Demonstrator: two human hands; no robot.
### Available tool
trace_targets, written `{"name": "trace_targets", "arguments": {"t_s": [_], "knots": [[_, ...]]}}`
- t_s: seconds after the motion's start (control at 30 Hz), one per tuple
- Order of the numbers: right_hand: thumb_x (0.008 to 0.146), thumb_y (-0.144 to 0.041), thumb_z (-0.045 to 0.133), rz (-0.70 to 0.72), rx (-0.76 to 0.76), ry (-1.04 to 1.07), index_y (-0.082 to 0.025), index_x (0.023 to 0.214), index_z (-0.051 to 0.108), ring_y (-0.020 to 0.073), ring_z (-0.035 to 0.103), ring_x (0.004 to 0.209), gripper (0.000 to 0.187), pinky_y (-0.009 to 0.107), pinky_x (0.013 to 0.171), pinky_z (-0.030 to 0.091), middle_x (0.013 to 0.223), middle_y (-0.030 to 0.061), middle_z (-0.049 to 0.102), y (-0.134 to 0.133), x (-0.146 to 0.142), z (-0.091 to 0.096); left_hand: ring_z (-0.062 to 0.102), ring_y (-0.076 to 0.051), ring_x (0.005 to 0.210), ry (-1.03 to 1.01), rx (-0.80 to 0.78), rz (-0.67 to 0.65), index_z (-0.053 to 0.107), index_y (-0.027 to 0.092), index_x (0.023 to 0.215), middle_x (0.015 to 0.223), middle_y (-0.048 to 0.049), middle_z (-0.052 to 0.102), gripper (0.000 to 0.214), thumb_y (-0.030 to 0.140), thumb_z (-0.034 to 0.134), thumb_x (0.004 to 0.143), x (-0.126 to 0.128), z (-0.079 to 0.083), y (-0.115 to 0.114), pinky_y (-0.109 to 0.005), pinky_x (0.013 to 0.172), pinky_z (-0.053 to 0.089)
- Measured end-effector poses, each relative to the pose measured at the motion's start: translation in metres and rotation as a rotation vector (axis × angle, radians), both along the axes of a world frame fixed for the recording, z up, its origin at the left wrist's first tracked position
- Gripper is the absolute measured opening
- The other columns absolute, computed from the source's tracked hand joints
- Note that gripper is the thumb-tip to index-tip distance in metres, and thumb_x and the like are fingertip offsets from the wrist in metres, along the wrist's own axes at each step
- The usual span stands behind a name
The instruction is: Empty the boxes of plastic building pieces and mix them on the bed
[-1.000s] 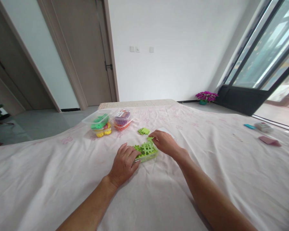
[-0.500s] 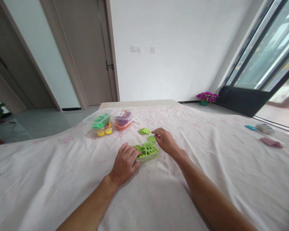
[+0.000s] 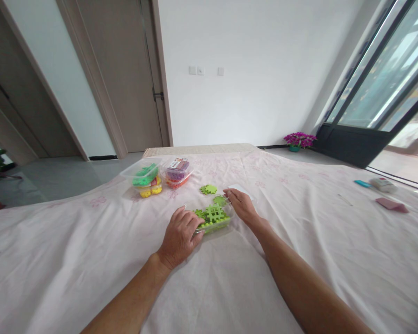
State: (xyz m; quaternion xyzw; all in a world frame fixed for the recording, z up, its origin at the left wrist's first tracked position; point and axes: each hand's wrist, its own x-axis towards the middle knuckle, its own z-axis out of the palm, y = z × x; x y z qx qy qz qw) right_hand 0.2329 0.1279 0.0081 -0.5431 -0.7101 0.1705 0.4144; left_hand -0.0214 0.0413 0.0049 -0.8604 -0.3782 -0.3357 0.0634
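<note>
A clear plastic box (image 3: 214, 229) filled with lime-green interlocking toy pieces (image 3: 213, 214) sits on the bedspread. My left hand (image 3: 184, 230) is closed around its left end, thumb near the front and fingers over the side. My right hand (image 3: 243, 205) is at the box's far right corner, fingers stretched forward and close together; its thumb is hidden. By those fingertips, at the box's far edge, is a round green gear-shaped piece (image 3: 219, 200). Another green gear piece (image 3: 208, 189) lies on the cloth beyond. Behind the right hand shows part of a pale, flat, clear lid-like thing (image 3: 245, 190).
Boxes of green and yellow pieces (image 3: 146, 181) stand at the far left, beside stacked boxes of purple and orange pieces (image 3: 177, 173). On the right lie a blue item (image 3: 362, 184), a whitish pack (image 3: 383, 185) and a pink folded piece (image 3: 392, 205). The pale bedspread (image 3: 101, 260) is wrinkled.
My right hand has shifted slightly right and down, its fingers straighter, uncovering more of the pale flat thing behind it. My left hand stays on the box.
</note>
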Motion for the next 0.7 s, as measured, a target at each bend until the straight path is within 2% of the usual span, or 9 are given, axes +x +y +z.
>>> {"name": "trace_targets", "arguments": {"t_s": [0.1,0.2,0.33,0.47,0.7], "knots": [[0.096,-0.037,0.039,0.038,-0.03,-0.057,-0.021,0.104,0.07,0.0197,0.066,0.085,0.036,0.028,0.077,0.048,0.097,0.0038,0.074,-0.001,0.006,-0.005,0.057,-0.022,0.1,0.003,0.003,0.025,0.062,0.022,0.104,0.096,-0.0037,0.065,0.016,0.025,0.058,0.088,0.001,0.0,-0.001,-0.05,0.109,0.035],[0.094,-0.032,0.041,0.142,-0.041,-0.192,-0.021,0.086,0.071,0.0189,0.065,0.083,0.033,0.026,0.075,0.046,0.092,0.0028,0.073,-0.005,0.01,-0.005,0.058,-0.022,0.1,-0.002,0.013,0.045,0.062,0.022,0.102,0.095,-0.0039,0.065,0.016,0.025,0.059,0.087,0.003,0.0,-0.001,-0.05,0.108,0.036],[0.084,-0.018,0.052,0.23,0.056,-0.394,-0.019,0.079,0.069,0.0188,0.061,0.091,0.018,0.025,0.082,0.042,0.092,0.0054,0.07,-0.01,0.01,-0.005,0.059,-0.022,0.098,-0.018,0.04,0.093,0.063,0.023,0.101,0.094,-0.0041,0.066,0.016,0.024,0.06,0.086,0.004,0.0,-0.001,-0.05,0.107,0.037],[0.082,-0.011,0.05,0.184,0.082,-0.45,-0.019,0.078,0.067,0.0172,0.059,0.091,0.019,0.024,0.084,0.041,0.09,0.0061,0.067,-0.009,0.009,-0.009,0.059,-0.022,0.099,-0.019,0.052,0.139,0.064,0.022,0.101,0.095,-0.0039,0.067,0.016,0.023,0.061,0.086,0.003,0.001,0.0,-0.051,0.107,0.037],[0.087,-0.017,0.052,0.074,0.08,-0.422,-0.019,0.085,0.069,0.0171,0.057,0.09,0.017,0.025,0.083,0.041,0.089,0.0056,0.065,-0.005,0.016,-0.018,0.06,-0.023,0.098,-0.028,0.042,0.154,0.064,0.023,0.101,0.095,-0.0038,0.067,0.016,0.025,0.061,0.086,0.001,0.0,0.001,-0.051,0.107,0.036]]}}
